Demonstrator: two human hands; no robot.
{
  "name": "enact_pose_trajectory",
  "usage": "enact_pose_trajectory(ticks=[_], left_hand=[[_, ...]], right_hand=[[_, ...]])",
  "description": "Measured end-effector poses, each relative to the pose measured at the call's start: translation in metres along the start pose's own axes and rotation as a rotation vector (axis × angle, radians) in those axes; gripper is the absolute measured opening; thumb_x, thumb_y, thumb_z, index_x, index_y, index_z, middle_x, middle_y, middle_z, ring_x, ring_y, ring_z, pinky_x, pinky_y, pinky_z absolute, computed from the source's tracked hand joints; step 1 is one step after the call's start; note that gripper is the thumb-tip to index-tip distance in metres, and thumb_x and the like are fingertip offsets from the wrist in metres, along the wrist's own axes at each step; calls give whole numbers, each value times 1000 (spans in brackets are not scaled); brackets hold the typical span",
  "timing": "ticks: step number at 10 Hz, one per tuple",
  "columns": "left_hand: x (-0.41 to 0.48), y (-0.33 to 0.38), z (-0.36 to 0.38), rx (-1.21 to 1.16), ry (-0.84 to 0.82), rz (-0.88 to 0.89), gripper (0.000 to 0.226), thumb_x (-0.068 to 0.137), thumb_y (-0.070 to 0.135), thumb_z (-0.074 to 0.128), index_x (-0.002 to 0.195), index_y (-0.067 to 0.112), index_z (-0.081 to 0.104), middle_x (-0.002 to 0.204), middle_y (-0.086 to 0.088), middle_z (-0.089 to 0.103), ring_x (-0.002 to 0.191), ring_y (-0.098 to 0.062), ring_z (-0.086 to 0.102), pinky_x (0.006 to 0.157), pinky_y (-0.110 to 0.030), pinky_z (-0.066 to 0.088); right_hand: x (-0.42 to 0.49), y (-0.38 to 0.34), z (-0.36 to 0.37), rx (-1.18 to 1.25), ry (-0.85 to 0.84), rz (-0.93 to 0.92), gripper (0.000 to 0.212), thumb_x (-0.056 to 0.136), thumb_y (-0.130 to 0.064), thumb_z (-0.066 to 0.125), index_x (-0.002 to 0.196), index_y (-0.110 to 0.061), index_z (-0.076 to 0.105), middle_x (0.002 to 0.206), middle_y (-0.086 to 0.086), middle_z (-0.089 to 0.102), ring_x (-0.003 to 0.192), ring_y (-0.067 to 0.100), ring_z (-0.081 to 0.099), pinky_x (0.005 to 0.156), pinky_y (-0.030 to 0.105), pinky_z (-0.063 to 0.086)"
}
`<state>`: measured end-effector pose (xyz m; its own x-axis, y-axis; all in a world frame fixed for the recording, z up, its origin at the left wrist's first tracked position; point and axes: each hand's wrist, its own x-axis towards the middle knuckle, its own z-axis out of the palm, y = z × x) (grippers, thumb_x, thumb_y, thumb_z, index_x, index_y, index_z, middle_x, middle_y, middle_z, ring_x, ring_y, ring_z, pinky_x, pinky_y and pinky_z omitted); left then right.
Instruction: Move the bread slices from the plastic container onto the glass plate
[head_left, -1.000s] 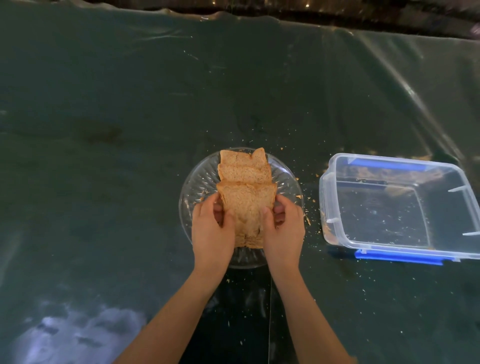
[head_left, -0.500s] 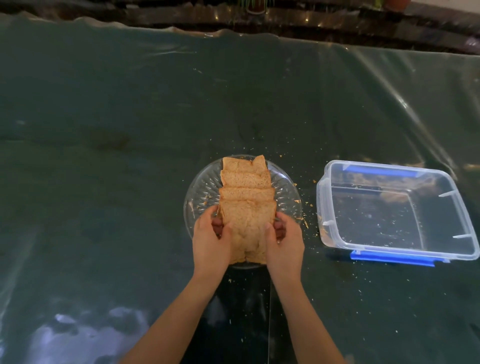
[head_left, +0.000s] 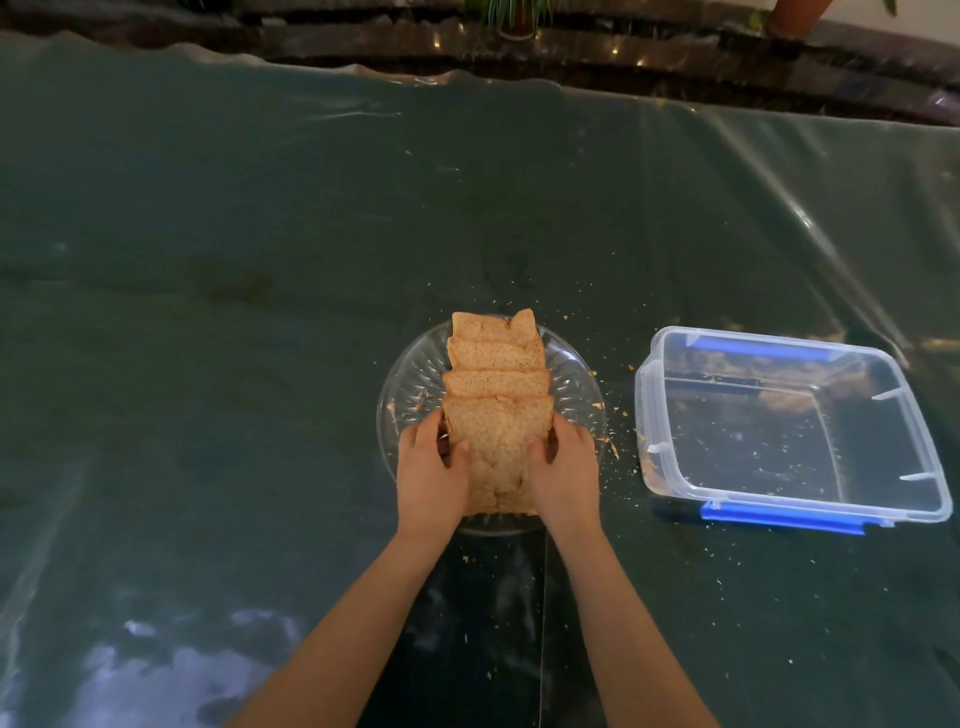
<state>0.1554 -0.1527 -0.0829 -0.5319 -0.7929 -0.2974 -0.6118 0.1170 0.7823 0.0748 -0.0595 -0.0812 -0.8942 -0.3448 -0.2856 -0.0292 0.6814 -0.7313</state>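
bread slices (head_left: 496, 395) on glass plate (head_left: 410, 384), no writing

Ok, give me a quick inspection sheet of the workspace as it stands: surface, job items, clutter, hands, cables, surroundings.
Surface: dark green table under a shiny clear plastic sheet, wrinkled along the far edge.
Job's things: bread slices overlap in a row on the glass plate; plastic container with blue clips sits to the right of the plate, open, no slices inside, only crumbs.
Clutter: crumbs scattered between plate and container.
Grippers: left hand and right hand grip the nearest slice by its two sides.
Cables: nothing seen.
Surroundings: dark ledge and potted plant beyond the table.
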Motion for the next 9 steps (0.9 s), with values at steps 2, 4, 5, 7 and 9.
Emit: enact_pose_trajectory(ticks=[2, 4, 5, 7, 9], left_hand=[[11, 5, -1, 31, -4, 22, 46, 91, 14, 56, 137, 13, 50, 129, -11, 53, 102, -16, 56, 87, -22, 39], [12, 3, -3, 45, -27, 26, 48, 90, 17, 57, 138, 14, 49, 131, -10, 54, 109, -19, 59, 88, -22, 40], [12, 4, -9, 47, -27, 52, 48, 89, 20, 57, 136, 16, 48, 130, -9, 55, 114, -20, 57, 89, -24, 40], [13, 11, -32, 182, -166, 62, 53, 92, 27, 51, 143, 14, 41, 136, -9, 56, 122, -25, 56, 101, -37, 45], [10, 26, -51, 344, -171, 207, 55, 93, 31, 46, 143, 9, 40, 140, -14, 54, 129, -32, 49, 108, -45, 39]], right_hand=[[9, -3, 0, -7, -10, 4, 36, 92, -20, 49, 126, -9, 51, 122, 15, 51, 111, 26, 51, 98, 36, 41], [7, -3, -3, -6, -31, 6, 37, 91, -20, 50, 126, -8, 51, 124, 14, 52, 114, 25, 50, 101, 42, 43], [7, -7, -9, -19, -68, 14, 39, 90, -20, 51, 127, -8, 49, 124, 15, 51, 113, 27, 51, 99, 44, 44], [2, -13, -30, -164, -163, 9, 57, 84, -23, 58, 135, -8, 36, 135, 15, 40, 127, 31, 37, 105, 43, 37], [0, -25, -48, -326, -241, -53, 76, 84, -37, 58, 144, -14, 17, 150, 14, 23, 139, 35, 20, 112, 47, 27]])
